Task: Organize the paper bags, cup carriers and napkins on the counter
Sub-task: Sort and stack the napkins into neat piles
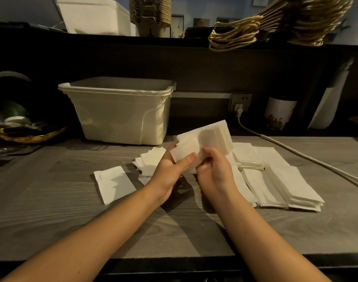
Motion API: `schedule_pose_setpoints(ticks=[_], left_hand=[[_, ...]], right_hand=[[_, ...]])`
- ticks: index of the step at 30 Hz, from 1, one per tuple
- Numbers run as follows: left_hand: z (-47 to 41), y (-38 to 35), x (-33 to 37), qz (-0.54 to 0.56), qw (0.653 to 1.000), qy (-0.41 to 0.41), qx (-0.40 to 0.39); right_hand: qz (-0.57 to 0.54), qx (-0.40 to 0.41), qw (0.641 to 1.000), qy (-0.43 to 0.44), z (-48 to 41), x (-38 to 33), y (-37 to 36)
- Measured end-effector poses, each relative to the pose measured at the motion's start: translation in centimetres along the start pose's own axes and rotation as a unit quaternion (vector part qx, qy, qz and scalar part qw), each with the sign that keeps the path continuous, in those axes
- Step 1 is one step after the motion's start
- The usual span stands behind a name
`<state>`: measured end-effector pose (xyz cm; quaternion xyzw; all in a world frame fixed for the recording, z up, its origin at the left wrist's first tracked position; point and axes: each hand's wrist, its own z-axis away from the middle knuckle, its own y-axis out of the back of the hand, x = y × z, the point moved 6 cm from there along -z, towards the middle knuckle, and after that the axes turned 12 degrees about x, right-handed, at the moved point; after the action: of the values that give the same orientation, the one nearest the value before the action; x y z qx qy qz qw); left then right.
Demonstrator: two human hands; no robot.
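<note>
Gripping a bundle of napkins (206, 139) just in front of the plastic bin (121, 110), at its right corner, the left hand (170, 169) and right hand (216, 171) both curl round the bundle's lower edge. Loose napkins (149, 163) lie scattered before the bin. White paper bags (285, 180) lie fanned out well to its right. Cup carriers (149, 15) stand on the shelf above it. Assessment: napkin gathering partly done; loose napkins and bags outstanding.
</note>
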<state>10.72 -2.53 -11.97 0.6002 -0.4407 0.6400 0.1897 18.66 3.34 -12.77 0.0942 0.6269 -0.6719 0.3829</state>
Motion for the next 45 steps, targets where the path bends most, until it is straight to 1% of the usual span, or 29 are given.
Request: schedule_pose_setpoints(ticks=[2,3,5,6,7,9,10,11,13,15,16,18,20,24,27,29,33,37,45], left_hand=[[0.1,0.0,-0.2,0.021,0.999,0.028,0.003],[0.0,0.0,-0.3,0.025,0.999,0.039,0.007],[-0.2,0.2,-0.2,0.017,0.998,0.048,0.023],[-0.2,0.3,-0.1,0.013,0.998,0.05,0.032],[-0.3,0.4,0.0,0.006,0.998,0.049,0.041],[-0.5,0.6,0.5,-0.017,0.997,0.045,0.058],[-0.7,0.7,0.7,-0.031,0.997,0.039,0.065],[-0.9,0.7,0.9,-0.048,0.996,0.032,0.074],[-1.2,0.8,1.0,-0.098,0.991,0.013,0.091],[-1.0,0.3,1.0,-0.132,0.987,0.002,0.086],[-0.9,-0.2,0.9,-0.14,0.987,-0.001,0.076],[-0.5,-1.5,0.7,-0.16,0.986,-0.006,0.051],[0.0,-2.9,0.5,-0.164,0.986,-0.015,0.037],[0.3,-4.5,-0.2,-0.141,0.988,-0.041,0.053],[0.1,-4.8,-0.2,-0.152,0.982,-0.101,0.039],[0.1,-4.7,-0.5,-0.157,0.981,-0.103,0.041],[0.0,-4.6,-0.5,-0.173,0.976,-0.119,0.053],[-0.2,-5.5,-0.2,-0.133,0.984,-0.091,0.08],[-0.7,-6.2,0.1,-0.09,0.987,-0.092,0.093]], right_hand=[[-0.017,-0.01,1.0,-0.014,0.0,0.1,-0.1],[-0.007,-0.024,1.0,-0.009,0.2,-0.1,-0.4],[0.05,-0.051,0.997,0.027,0.9,-0.4,-1.0],[0.098,-0.057,0.992,0.062,1.3,-0.7,-1.2],[0.163,-0.058,0.978,0.115,1.5,-1.2,-1.3],[0.299,-0.04,0.924,0.235,1.9,-2.9,-1.4],[0.338,-0.033,0.898,0.279,1.9,-3.9,-1.5],[0.362,-0.03,0.883,0.298,1.9,-4.9,-1.5],[0.416,-0.044,0.861,0.288,1.6,-6.3,-1.4],[0.486,-0.068,0.822,0.289,1.6,-7.1,-1.1],[0.505,-0.071,0.809,0.294,1.7,-7.6,-0.7],[0.509,-0.058,0.807,0.295,1.8,-8.6,0.4],[0.497,-0.049,0.817,0.289,1.7,-9.4,1.6],[0.463,-0.064,0.84,0.275,1.5,-10.2,3.3],[0.469,-0.068,0.847,0.24,1.2,-9.7,4.2],[0.473,-0.066,0.85,0.223,1.0,-9.3,4.5],[0.493,-0.059,0.839,0.22,1.2,-8.8,4.8],[0.487,-0.049,0.843,0.225,1.2,-9.1,5.2],[0.517,-0.035,0.825,0.225,0.9,-8.9,5.5]])
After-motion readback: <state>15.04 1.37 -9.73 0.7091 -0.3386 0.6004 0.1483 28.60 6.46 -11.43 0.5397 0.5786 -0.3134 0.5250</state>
